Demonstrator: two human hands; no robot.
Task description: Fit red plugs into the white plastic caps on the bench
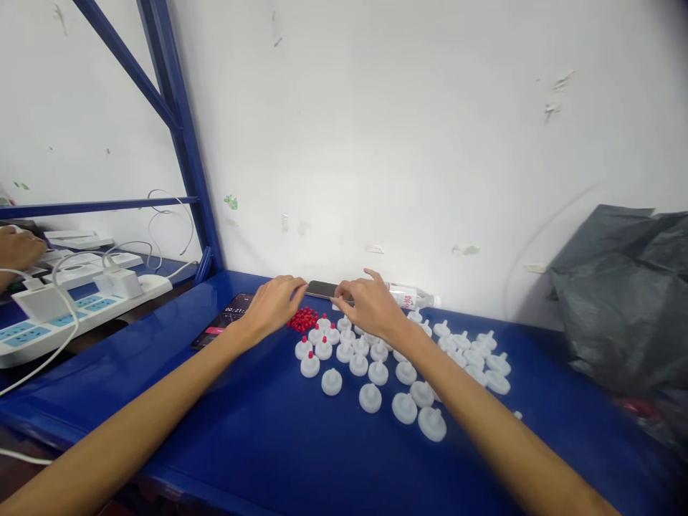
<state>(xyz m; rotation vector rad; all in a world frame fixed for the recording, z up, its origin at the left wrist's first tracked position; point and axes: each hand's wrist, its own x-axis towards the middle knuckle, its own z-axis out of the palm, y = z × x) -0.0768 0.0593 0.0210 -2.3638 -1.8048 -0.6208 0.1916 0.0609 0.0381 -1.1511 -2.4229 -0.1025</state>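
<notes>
My left hand [275, 303] hovers over a small heap of red beads [303, 319], fingers curled and pinched at the heap's far edge. My right hand [367, 304] is just to the right, thumb and fingers pinched together with the index finger raised, above a cluster of white round caps [370, 396]. Whatever the fingertips grip is too small to name. Three caps near the heap [323, 347] carry a red bead on top. The caps spread over the blue table [258, 437] between my forearms and beyond the right arm.
A phone [321, 289] lies by the wall behind my hands, and a dark phone with a lit screen [228, 321] lies left of them. A plastic bottle [411, 296] lies by the wall. Black bags [628, 301] fill the right. White power strips [69, 308] and another person's hand [18, 249] are at left.
</notes>
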